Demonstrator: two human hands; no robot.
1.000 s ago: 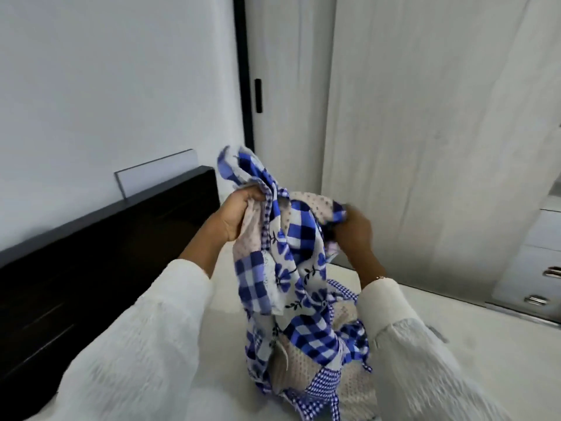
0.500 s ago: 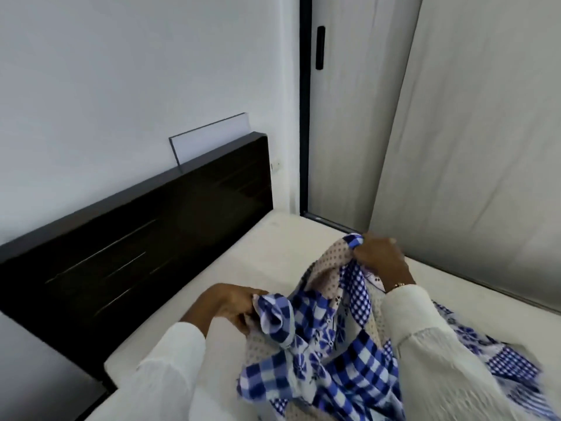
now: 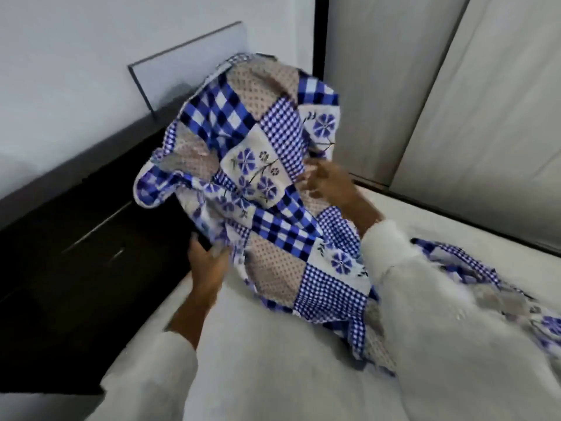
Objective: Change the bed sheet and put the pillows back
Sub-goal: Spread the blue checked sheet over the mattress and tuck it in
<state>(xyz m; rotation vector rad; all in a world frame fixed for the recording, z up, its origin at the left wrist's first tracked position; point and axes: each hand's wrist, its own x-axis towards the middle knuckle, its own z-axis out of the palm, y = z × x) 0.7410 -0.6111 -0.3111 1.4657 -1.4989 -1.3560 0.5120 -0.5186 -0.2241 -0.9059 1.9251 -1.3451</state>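
The blue patchwork sheet (image 3: 267,183) is puffed up in the air over the head end of the bed, close to the dark headboard (image 3: 91,226). The rest of it trails back along the right side of the bare white mattress (image 3: 273,360). The left hand (image 3: 208,262) holds a low edge of the sheet near the headboard, with its fingers curled on the cloth. The right hand (image 3: 329,183) is at the far side of the sheet, and its fingers look spread apart, but it is too blurry to tell if they hold the cloth. If only one hand has a real hold, the sheet may fall in a heap and land crooked. It is still bunched and twisted, so the wrong corner may end up at the head of the bed. The loose end on the right may slide off the edge of the bed and pull the rest with it.
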